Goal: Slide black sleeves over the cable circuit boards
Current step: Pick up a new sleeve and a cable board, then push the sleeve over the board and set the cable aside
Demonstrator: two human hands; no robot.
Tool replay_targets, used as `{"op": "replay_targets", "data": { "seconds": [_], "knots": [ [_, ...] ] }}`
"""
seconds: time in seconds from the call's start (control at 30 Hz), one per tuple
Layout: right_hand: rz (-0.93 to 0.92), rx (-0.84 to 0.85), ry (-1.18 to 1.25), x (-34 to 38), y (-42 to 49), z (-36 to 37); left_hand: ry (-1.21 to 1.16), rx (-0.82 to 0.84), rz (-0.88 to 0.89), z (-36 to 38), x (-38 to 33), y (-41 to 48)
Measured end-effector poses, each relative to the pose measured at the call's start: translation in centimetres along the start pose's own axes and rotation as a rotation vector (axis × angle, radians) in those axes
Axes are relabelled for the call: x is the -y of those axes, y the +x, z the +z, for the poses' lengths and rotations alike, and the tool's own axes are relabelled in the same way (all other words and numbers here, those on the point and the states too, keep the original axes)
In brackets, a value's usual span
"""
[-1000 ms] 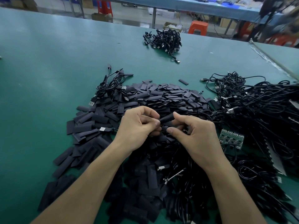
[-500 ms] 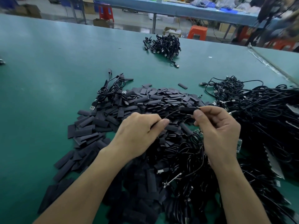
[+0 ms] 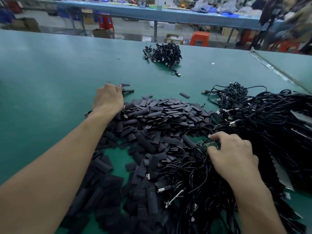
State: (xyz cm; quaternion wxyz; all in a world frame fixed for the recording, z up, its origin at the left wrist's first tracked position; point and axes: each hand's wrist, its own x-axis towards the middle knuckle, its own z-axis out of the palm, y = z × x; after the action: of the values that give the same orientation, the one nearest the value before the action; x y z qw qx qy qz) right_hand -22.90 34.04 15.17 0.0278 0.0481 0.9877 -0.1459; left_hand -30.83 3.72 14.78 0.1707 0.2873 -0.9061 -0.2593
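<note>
Green matting covers the worktable (image 3: 42, 73). At left centre, the left hand (image 3: 108, 98) reaches palm down to the far edge of the pile of black sleeves (image 3: 160, 119), its fingers bent over two sleeved cable ends (image 3: 125, 85); whether it grips them cannot be told. The pile spreads across the middle of the table, with one loose sleeve (image 3: 184, 95) lying just beyond it. Farther back sits a small bundle of cables (image 3: 163, 54). At lower right, the right hand (image 3: 233, 154) pinches a green circuit board (image 3: 208, 144) with curled fingers, at the near edge of a large tangle of black cables (image 3: 270, 119).
</note>
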Motion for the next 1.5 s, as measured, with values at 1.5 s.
{"op": "replay_targets", "data": {
  "seconds": [1.5],
  "knots": [
    [-0.435, 0.143, 1.163, 0.0, 1.4, 2.7, -1.044, 0.598, 0.309, 4.6, -3.5, -16.7]
  ]
}}
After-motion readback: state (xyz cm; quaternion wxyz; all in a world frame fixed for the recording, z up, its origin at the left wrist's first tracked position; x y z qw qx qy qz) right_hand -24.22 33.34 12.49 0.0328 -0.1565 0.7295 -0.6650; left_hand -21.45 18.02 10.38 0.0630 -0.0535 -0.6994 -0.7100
